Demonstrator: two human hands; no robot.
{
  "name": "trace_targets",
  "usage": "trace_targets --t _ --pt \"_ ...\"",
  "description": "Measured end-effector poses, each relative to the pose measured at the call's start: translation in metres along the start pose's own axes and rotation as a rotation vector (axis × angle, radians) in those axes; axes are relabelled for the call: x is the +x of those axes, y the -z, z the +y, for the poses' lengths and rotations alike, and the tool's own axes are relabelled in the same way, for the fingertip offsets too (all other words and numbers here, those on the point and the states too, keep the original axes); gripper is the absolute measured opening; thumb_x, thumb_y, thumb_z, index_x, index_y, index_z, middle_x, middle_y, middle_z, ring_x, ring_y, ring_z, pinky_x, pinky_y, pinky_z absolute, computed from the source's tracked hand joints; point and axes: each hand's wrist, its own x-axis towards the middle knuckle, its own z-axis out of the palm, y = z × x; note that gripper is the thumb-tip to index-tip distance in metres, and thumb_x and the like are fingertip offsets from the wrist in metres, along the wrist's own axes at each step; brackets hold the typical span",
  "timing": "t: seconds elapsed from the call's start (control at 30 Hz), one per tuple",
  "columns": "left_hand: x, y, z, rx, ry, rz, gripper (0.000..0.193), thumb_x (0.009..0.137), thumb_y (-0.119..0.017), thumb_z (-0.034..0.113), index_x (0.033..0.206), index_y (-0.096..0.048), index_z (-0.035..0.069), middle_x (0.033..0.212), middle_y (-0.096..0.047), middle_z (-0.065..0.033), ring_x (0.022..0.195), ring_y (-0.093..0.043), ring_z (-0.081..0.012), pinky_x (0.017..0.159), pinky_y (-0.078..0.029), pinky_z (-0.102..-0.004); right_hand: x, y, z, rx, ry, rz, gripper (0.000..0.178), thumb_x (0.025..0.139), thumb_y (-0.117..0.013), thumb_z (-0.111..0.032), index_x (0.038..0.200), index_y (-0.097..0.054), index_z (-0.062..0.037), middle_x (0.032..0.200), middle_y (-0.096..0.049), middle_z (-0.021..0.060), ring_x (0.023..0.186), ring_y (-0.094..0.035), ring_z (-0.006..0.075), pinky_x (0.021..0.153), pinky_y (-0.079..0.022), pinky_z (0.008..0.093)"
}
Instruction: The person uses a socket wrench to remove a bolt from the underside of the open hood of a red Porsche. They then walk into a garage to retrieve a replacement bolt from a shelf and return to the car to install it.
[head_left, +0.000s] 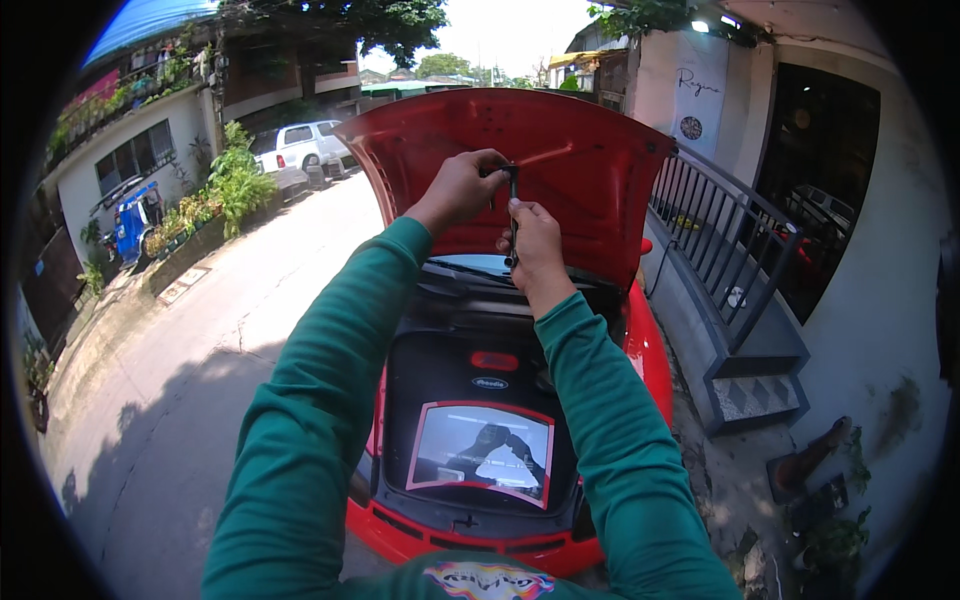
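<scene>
Both my hands are raised in front of the lifted red car lid (pixel 570 130). My right hand (pixel 537 240) is closed round a slim dark metal wrench-like tool (pixel 514 188), held upright with a rounded lower end. At its top end, the fingers of my left hand (pixel 465 185) are pinched together. They touch the tool or something small on it; the exact grip is hard to make out. Below my arms lies the black-lined compartment of the red car, with a red-framed glossy panel (pixel 480 450) that reflects me.
A metal railing (pixel 735 240) and a raised step (pixel 755 385) stand close on the right. Potted plants (pixel 835 530) line the wall there. Concrete road (pixel 220 340) runs along the left, with a parked white vehicle (pixel 300 145) and a blue tricycle (pixel 138 222) farther off.
</scene>
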Motion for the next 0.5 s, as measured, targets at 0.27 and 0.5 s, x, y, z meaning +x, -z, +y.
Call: trace_targets --t 0.27,0.5 --pt "0.082 0.011 -0.048 0.067 -0.075 0.103 0.024 0.094 -0.069 0.018 0.114 -0.073 0.005 0.091 -0.074 -0.0115 0.076 -0.069 -0.0166 0.073 -0.056 -0.0339 0.081 -0.034 -0.013 -0.071 0.057 0.035 0.016 0.103 -0.059 -0.02 0.092 -0.057 -0.008 0.073 -0.046 0.0013 0.058 -0.047 0.0127 0.049 -0.044 0.0294" --pt "0.124 0.014 -0.09 0.039 -0.003 0.087 0.033 0.092 -0.071 0.022 0.116 -0.061 0.001 0.093 -0.072 -0.0199 0.085 -0.073 -0.0303 0.075 -0.056 -0.0422 0.147 -0.046 0.01 -0.062 0.074 0.088 0.015 0.101 -0.061 -0.02 0.094 -0.058 -0.007 0.071 -0.047 0.0006 0.054 -0.046 0.0122 0.046 -0.043 0.0289"
